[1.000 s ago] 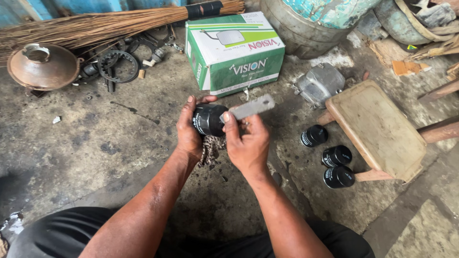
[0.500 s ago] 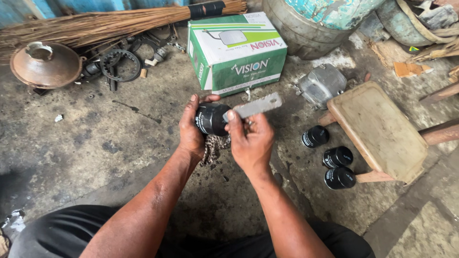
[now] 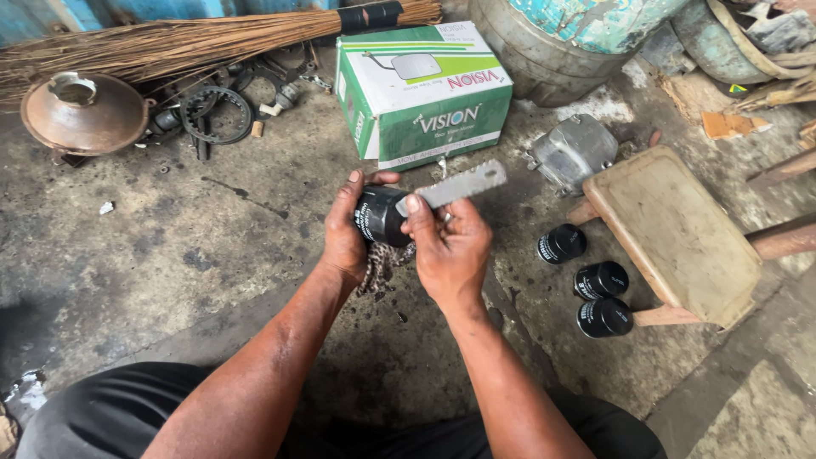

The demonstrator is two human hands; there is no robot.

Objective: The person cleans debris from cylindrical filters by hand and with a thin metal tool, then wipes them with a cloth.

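The left hand (image 3: 344, 242) wraps its fingers around a black cylindrical oil filter (image 3: 380, 215) above the bare middle of the concrete floor (image 3: 195, 255); the right hand (image 3: 450, 251) grips a flat grey metal handle (image 3: 459, 185) with a chain (image 3: 380, 265) dangling. Open floor lies left. Pose unchanged since earlier.

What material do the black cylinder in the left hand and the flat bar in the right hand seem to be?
Black cylinder: probably painted sheet metal, smooth with a soft sheen. Flat bar: seemingly bare steel, dull grey with small holes near its end. Chain hanging below: rusty-looking metal links.
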